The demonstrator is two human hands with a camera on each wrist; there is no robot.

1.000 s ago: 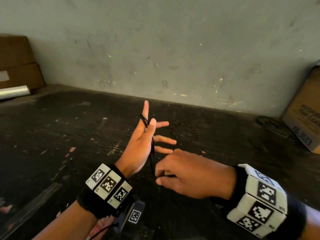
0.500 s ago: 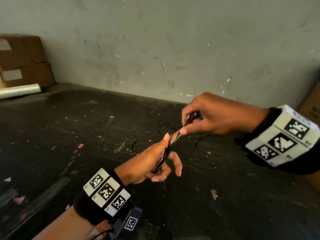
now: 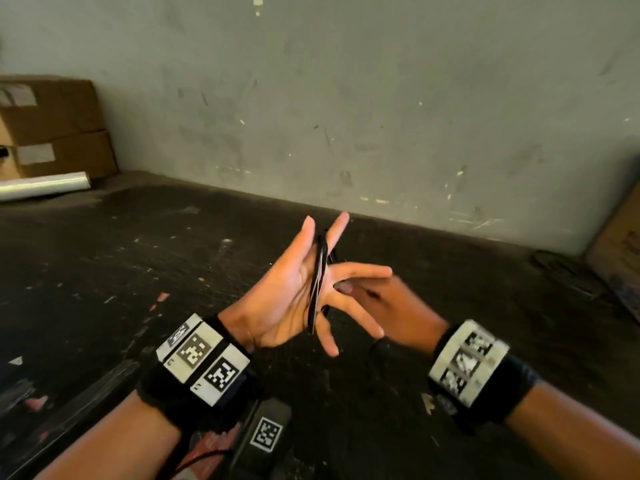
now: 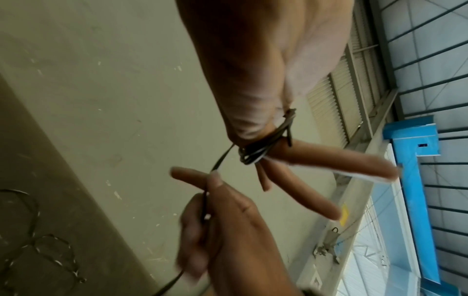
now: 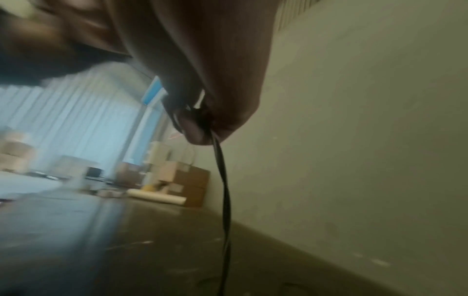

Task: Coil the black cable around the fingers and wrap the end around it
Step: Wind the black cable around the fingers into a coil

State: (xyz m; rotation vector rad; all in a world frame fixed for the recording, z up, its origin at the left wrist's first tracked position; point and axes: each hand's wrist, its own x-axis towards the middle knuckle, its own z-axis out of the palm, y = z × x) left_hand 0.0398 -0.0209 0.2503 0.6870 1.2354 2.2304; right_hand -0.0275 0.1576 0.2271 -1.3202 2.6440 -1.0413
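My left hand (image 3: 291, 289) is raised palm-up with its fingers straight and spread. Several turns of the black cable (image 3: 320, 271) run across the palm and round the fingers. In the left wrist view the cable turns (image 4: 260, 150) sit at the base of the fingers. My right hand (image 3: 391, 306), blurred, is just behind and below the left fingers. It pinches the cable's free strand (image 4: 205, 200) between thumb and forefinger. The strand (image 5: 224, 190) hangs down from that pinch. Loose cable (image 4: 38, 240) lies in loops on the dark floor.
Stacked cardboard boxes (image 3: 52, 126) and a clear film roll (image 3: 45, 185) stand at the far left by the grey wall (image 3: 346, 98). Another box (image 3: 620, 251) leans at the right, with a dark ring-shaped object (image 3: 554, 261) beside it.
My right hand has swung from high on the right down behind the left fingers, carrying the cable with it. The left hand has straightened and turned its fingers upward.
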